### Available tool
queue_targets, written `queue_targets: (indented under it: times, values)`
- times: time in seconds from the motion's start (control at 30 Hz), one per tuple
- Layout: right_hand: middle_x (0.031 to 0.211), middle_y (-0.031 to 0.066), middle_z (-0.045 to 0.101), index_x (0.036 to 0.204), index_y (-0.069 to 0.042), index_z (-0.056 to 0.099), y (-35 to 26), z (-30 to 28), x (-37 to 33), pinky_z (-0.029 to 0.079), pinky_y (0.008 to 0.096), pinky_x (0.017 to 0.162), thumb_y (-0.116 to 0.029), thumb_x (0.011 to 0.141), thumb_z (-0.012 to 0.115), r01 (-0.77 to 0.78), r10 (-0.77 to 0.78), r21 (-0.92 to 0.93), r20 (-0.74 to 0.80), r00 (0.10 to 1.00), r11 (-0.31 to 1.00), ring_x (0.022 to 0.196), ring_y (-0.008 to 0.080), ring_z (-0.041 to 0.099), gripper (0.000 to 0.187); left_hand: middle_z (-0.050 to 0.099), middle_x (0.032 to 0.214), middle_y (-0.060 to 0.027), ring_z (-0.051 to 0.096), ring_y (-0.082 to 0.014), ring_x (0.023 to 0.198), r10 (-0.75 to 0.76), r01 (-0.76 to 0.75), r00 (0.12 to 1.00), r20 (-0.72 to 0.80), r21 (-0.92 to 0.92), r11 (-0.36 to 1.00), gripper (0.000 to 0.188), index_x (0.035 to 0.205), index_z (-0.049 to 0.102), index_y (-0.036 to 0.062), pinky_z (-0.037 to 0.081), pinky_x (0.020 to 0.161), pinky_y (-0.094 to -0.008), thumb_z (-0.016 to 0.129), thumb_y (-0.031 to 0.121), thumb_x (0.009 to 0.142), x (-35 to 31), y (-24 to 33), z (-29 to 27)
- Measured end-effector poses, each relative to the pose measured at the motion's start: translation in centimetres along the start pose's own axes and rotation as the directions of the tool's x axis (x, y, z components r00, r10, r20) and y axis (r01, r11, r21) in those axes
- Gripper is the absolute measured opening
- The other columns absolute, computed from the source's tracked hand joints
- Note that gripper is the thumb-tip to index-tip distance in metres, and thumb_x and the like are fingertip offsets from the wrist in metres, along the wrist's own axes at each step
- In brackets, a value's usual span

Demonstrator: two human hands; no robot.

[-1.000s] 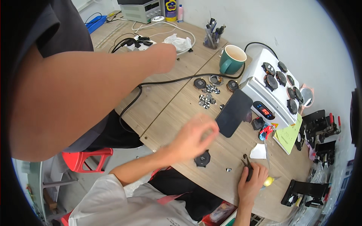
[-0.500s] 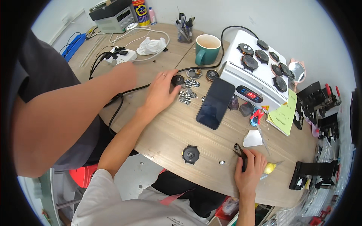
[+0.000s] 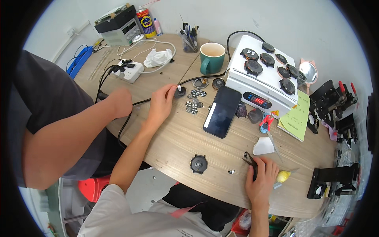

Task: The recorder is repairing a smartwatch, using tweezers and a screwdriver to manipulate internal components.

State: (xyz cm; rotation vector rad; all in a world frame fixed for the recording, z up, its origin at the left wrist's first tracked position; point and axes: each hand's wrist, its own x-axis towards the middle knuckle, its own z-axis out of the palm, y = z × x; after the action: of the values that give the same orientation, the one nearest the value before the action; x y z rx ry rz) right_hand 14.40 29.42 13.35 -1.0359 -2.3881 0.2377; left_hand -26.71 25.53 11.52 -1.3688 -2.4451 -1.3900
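Observation:
My left hand (image 3: 160,107) reaches to the middle of the table, its fingers pinched at the edge of a round black watch part (image 3: 181,93). A small white spot shows on that part near my fingertips. My right hand (image 3: 262,174) rests at the near right, closed around black-handled pliers (image 3: 253,162) whose jaws are apart. A small dark piece (image 3: 246,155) lies by the jaws. Between my hands lies a black watch case (image 3: 198,164), flat on the table, with a tiny shiny piece (image 3: 231,172) to its right. Small silvery watch parts (image 3: 193,106) lie right of my left hand.
A dark smartphone (image 3: 222,112) lies before a white heating box (image 3: 246,85) topped with several watch cases. A green mug (image 3: 212,59) stands behind. At left, a co-worker's forearm (image 3: 75,134) crosses above the table beside black cables (image 3: 147,100). A yellow-bulbed tool (image 3: 283,176) lies right of my right hand.
My left hand has drawn back slightly with the round black watch part, which now shows a white spot. The pliers' jaws have spread. The co-worker's hand has moved nearer and left.

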Motion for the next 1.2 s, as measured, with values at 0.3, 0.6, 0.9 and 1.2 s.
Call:
queue_targets:
  times: [0.3,0.6,0.9,1.2]
  values:
    - [0.116,0.0168,0.062,0.118,-0.004,0.067,0.0,0.1,0.0,0.042,0.0489,0.098,-0.005,0.09,0.072,-0.003,0.003,-0.002,0.004,1.0,1.0,0.11,0.0388,0.056,0.029,0.076,0.093,-0.0137,0.067,-0.0189,0.079,-0.008,0.007,1.0,-0.006,-0.105,0.994,0.028,0.115,0.076,-0.0031,0.053,0.075,-0.0318,0.062,0.02,0.11,-0.2,-0.6,-0.1]
    - [0.117,0.0169,0.062,0.118,-0.004,0.067,-0.1,0.3,0.1,0.042,0.0486,0.099,-0.005,0.09,0.072,-0.015,0.015,0.009,0.013,1.0,1.0,0.11,0.0384,0.057,0.028,0.076,0.093,-0.0059,0.066,-0.0104,0.083,-0.117,0.124,0.992,0.051,-0.144,0.982,0.028,0.117,0.076,-0.0034,0.053,0.076,-0.0274,0.066,0.022,0.108,-0.3,-0.3,-0.5]
    - [0.116,0.0155,0.063,0.118,-0.005,0.068,0.1,-1.1,-0.2,0.042,0.0492,0.101,-0.004,0.086,0.075,-0.02,0.019,-0.041,-0.029,0.999,0.999,0.112,0.038,0.058,0.032,0.074,0.094,-0.0067,0.064,-0.0129,0.082,0.075,-0.052,0.994,0.076,-0.266,0.962,0.023,0.115,0.073,-0.0023,0.053,0.076,-0.0277,0.078,0.009,0.096,-1.8,3.0,-0.7]
    - [0.118,0.0118,0.066,0.117,-0.007,0.073,-0.6,-0.6,-1.3,0.044,0.0513,0.103,-0.004,0.084,0.076,0.042,-0.044,-0.03,-0.071,0.997,0.999,0.113,0.0355,0.062,0.034,0.073,0.099,-0.0098,0.067,-0.0223,0.091,0.315,-0.035,0.747,0.585,-0.438,0.898,0.026,0.112,0.075,0.0025,0.053,0.083,-0.0336,0.08,-0.002,0.087,-15.8,15.4,-1.5]
